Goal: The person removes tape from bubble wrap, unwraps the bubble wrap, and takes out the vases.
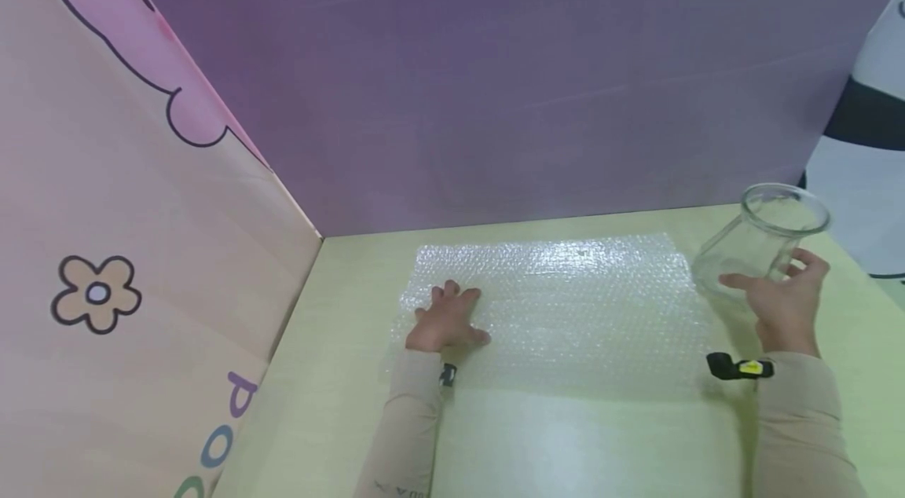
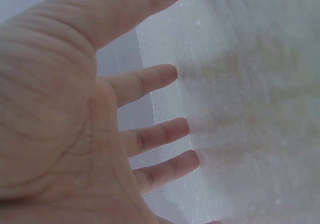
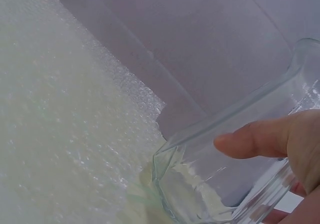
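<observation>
A sheet of clear bubble wrap lies flat on the pale yellow-green table. Over its left part is my left hand, fingers spread and fairly straight; in the left wrist view its fingertips are right at the sheet. My right hand grips a clear glass vase with a flared rim, off the sheet's right edge. The vase leans, its mouth up and to the right. In the right wrist view the thumb lies along the glass and other fingers curl beneath, partly hidden.
A purple panel rises behind the table. On the left stands a panel with a printed flower and coloured letters. A white and black printed surface is at the far right. Both wrists wear small black camera mounts.
</observation>
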`<state>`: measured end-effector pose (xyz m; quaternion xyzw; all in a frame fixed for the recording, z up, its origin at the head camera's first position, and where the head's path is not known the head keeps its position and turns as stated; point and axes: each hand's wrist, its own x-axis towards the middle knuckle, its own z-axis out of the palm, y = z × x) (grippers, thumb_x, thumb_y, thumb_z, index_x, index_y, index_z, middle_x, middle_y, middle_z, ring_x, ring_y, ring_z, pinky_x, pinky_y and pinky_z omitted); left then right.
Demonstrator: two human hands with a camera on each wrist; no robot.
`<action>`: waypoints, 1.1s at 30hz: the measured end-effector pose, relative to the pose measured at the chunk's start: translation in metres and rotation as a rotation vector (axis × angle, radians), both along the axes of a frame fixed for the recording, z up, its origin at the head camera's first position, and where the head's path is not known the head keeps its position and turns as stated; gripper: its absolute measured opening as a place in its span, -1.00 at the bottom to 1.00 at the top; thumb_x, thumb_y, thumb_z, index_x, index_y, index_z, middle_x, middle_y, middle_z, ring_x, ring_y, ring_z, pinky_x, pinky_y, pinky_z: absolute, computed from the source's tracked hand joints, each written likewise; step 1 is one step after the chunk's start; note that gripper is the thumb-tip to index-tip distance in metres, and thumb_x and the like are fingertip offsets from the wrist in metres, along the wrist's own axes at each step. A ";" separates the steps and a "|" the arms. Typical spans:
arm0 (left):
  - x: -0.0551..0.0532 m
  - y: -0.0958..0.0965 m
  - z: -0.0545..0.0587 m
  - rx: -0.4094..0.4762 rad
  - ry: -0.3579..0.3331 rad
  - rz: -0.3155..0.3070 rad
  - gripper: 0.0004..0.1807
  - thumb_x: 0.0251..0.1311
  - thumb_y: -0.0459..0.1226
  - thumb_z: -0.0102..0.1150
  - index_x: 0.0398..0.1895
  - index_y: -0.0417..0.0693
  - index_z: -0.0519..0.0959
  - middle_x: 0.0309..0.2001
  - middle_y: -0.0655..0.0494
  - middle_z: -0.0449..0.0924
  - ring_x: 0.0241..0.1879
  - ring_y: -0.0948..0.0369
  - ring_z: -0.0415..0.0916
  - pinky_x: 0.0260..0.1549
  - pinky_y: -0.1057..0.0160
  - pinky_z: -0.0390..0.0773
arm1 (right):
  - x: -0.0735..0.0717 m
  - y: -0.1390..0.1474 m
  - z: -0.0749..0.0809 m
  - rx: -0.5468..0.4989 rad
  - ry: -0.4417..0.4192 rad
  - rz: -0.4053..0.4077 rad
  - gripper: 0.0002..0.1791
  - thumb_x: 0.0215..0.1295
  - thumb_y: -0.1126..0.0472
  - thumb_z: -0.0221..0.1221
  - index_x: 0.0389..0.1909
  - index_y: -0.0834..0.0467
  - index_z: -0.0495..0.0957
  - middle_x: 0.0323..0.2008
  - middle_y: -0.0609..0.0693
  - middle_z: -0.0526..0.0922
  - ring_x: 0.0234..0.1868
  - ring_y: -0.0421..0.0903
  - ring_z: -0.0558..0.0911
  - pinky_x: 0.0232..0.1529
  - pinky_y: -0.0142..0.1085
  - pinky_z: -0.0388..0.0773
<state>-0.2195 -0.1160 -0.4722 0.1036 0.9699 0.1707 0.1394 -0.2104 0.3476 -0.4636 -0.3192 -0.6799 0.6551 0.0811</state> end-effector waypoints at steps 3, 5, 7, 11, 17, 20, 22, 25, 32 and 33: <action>0.000 0.000 0.000 -0.004 0.001 0.000 -0.05 0.03 0.05 0.52 0.52 0.15 0.32 0.44 -0.19 0.25 0.37 -0.18 0.19 0.13 -0.47 0.39 | 0.000 0.001 0.000 0.025 -0.019 0.013 0.26 0.06 0.26 0.54 0.48 -0.39 -0.21 0.52 -0.26 -0.07 0.58 -0.03 -0.02 0.57 -0.10 0.19; 0.000 0.000 0.000 -0.008 0.000 -0.001 -0.04 0.03 0.06 0.52 0.52 0.14 0.33 0.43 -0.19 0.25 0.36 -0.18 0.20 0.12 -0.46 0.39 | 0.000 0.001 -0.001 0.043 -0.027 0.016 0.27 0.06 0.24 0.54 0.50 -0.38 -0.21 0.52 -0.25 -0.06 0.58 -0.02 -0.01 0.56 -0.10 0.20; 0.000 0.000 0.000 -0.011 0.000 -0.001 -0.05 0.03 0.06 0.52 0.52 0.15 0.32 0.43 -0.19 0.25 0.36 -0.17 0.20 0.12 -0.45 0.39 | -0.001 0.002 -0.002 0.059 -0.030 0.025 0.29 0.06 0.22 0.54 0.52 -0.36 -0.23 0.52 -0.23 -0.06 0.58 0.00 0.00 0.57 -0.09 0.20; 0.000 0.000 0.000 -0.010 -0.002 0.000 -0.05 0.04 0.05 0.51 0.52 0.14 0.32 0.43 -0.19 0.26 0.36 -0.17 0.20 0.13 -0.45 0.39 | -0.001 0.003 -0.004 0.084 -0.028 0.040 0.30 0.06 0.20 0.55 0.53 -0.33 -0.24 0.51 -0.21 -0.05 0.55 0.02 0.03 0.55 -0.10 0.22; 0.000 0.000 0.000 -0.005 0.000 -0.003 -0.05 0.04 0.05 0.51 0.52 0.13 0.32 0.42 -0.19 0.26 0.34 -0.16 0.21 0.12 -0.46 0.39 | 0.000 0.005 -0.005 0.116 -0.029 0.063 0.31 0.10 0.17 0.52 0.57 -0.28 -0.30 0.57 -0.11 -0.08 0.58 0.07 0.00 0.58 -0.03 0.17; 0.000 0.000 0.000 -0.005 0.003 -0.003 -0.05 0.03 0.05 0.52 0.52 0.13 0.33 0.42 -0.20 0.26 0.35 -0.17 0.21 0.12 -0.47 0.39 | 0.000 0.007 -0.006 0.129 -0.029 0.084 0.32 0.13 0.13 0.51 0.59 -0.26 -0.35 0.64 0.04 -0.17 0.61 0.12 -0.05 0.61 0.02 0.10; 0.000 0.001 0.000 -0.004 0.004 -0.003 -0.05 0.03 0.06 0.52 0.52 0.12 0.33 0.43 -0.20 0.25 0.36 -0.18 0.20 0.12 -0.49 0.38 | 0.000 0.009 -0.007 0.147 -0.032 0.105 0.33 0.16 0.09 0.49 0.60 -0.24 -0.38 0.66 0.08 -0.26 0.62 0.16 -0.08 0.62 0.06 0.06; 0.000 0.001 0.000 -0.010 0.005 -0.005 -0.05 0.04 0.06 0.51 0.52 0.13 0.32 0.44 -0.19 0.24 0.38 -0.19 0.19 0.14 -0.51 0.36 | 0.001 0.015 -0.008 0.169 -0.036 0.147 0.32 0.21 0.01 0.45 0.61 -0.20 -0.45 0.67 0.11 -0.34 0.64 0.22 -0.15 0.62 0.14 -0.01; 0.001 0.002 0.001 -0.020 0.000 -0.012 -0.05 0.05 0.08 0.50 0.53 0.14 0.31 0.45 -0.20 0.23 0.38 -0.20 0.18 0.16 -0.52 0.35 | 0.007 0.020 0.003 0.149 -0.056 0.208 0.31 0.29 -0.14 0.34 0.59 -0.12 -0.58 0.66 0.14 -0.44 0.64 0.30 -0.27 0.58 0.30 -0.15; 0.001 0.002 0.001 -0.019 -0.001 -0.012 -0.05 0.05 0.07 0.50 0.53 0.14 0.31 0.45 -0.20 0.23 0.38 -0.20 0.19 0.16 -0.52 0.35 | 0.007 0.019 0.006 0.145 -0.064 0.192 0.30 0.29 -0.14 0.34 0.59 -0.13 -0.57 0.67 0.13 -0.42 0.64 0.28 -0.24 0.59 0.27 -0.12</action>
